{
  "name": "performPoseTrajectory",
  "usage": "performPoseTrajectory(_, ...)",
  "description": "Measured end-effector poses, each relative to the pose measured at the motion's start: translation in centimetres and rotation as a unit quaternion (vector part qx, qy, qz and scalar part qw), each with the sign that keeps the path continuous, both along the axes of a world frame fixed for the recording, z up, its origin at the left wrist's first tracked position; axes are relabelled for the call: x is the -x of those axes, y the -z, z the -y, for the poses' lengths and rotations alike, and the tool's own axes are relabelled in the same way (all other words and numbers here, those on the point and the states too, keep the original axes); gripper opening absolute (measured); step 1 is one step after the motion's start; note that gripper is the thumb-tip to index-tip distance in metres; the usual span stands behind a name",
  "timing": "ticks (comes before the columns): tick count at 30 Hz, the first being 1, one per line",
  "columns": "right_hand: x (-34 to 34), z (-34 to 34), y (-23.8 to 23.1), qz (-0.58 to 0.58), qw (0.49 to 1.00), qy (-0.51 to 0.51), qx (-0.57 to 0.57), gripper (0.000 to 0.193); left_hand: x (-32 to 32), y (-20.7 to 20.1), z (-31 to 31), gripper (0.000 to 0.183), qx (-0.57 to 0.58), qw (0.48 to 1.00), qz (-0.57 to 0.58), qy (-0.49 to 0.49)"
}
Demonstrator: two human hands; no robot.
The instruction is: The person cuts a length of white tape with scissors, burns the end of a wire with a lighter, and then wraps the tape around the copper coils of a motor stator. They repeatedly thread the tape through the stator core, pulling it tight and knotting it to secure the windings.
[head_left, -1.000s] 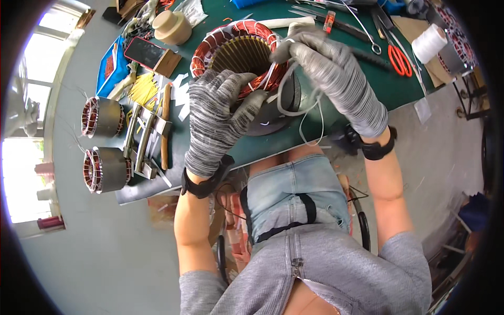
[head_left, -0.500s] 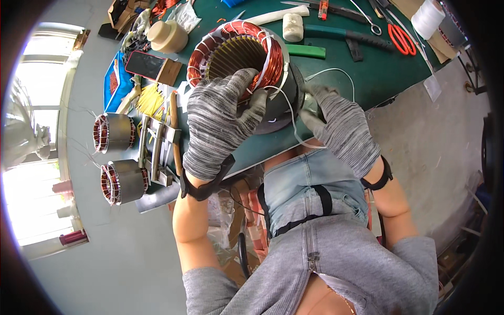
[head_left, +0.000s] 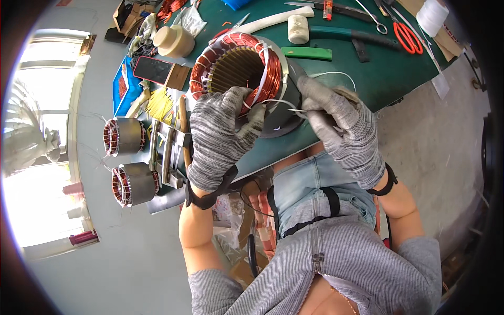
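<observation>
A large motor stator (head_left: 292, 86) stands on the green table, its red copper winding (head_left: 271, 67) laced with white ties and its slotted bore facing up. My left hand (head_left: 218, 139), in a grey knitted glove, is closed over the near rim of the winding, thumb and fingers bent inward. White lacing cord (head_left: 277, 101) runs from the winding by my left thumb to my gloved right hand (head_left: 349, 126). That hand is closed, pinching the cord beside the stator; a thin pale tip pokes out, its kind unclear. More cord loops behind the right hand.
Two smaller stators (head_left: 135, 182) sit at the left beside metal bars (head_left: 167, 152) and yellow strips (head_left: 159, 105). A phone (head_left: 152, 70) lies near a blue tray (head_left: 120, 94). Beyond the large stator are a green block (head_left: 307, 53), a hammer (head_left: 331, 32) and red-handled scissors (head_left: 408, 38).
My right hand has turned and closed on the cord, drawing it between the winding and its fingers. The left hand stays on the winding. The whole view has shifted slightly.
</observation>
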State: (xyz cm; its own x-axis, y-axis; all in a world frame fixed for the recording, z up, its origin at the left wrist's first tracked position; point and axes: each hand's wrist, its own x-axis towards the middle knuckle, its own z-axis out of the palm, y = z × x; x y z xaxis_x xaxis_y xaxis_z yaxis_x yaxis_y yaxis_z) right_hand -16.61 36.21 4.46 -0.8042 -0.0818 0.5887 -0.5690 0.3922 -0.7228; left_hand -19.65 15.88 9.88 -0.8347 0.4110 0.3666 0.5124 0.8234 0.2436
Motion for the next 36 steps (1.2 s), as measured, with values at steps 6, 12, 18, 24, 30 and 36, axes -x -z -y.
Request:
performPoseTrajectory(6, 1.5, 3.4, -0.2, -0.083, 0.994, 0.025, -0.071, 0.061, -0.1, -0.9, -0.1, 0.023, -0.029, 0.999, 0.043, -0.006)
performPoseTrajectory(12, 1.9, 6.0, 2.6, -0.056, 0.995, 0.022, 0.076, 0.060, 1.1, -1.3, 0.3, 0.031, 0.032, 0.993, 0.112, 0.032)
performPoseTrajectory(18, -2.3, 0.8, 2.7, 0.419, 0.721, -0.377, 0.403, 0.041, -1.3, -1.9, 1.4, 0.097, 0.180, 0.966, -0.146, -0.113)
performPoseTrajectory(24, 1.1, 2.0, -1.6, -0.053, 0.976, -0.193, 0.085, 0.043, -1.6, 0.3, 0.0, 0.097, 0.101, 0.954, -0.259, -0.112)
performPoseTrajectory(30, 4.0, 6.2, -2.1, -0.212, 0.976, -0.037, -0.035, 0.050, -0.9, 1.0, -0.8, 0.079, 0.073, 0.947, -0.303, -0.084)
performPoseTrajectory(36, 0.6, -0.5, 2.3, -0.049, 0.990, 0.016, -0.130, 0.044, -0.8, 3.7, 0.2, 0.070, -0.120, 0.988, -0.082, 0.051)
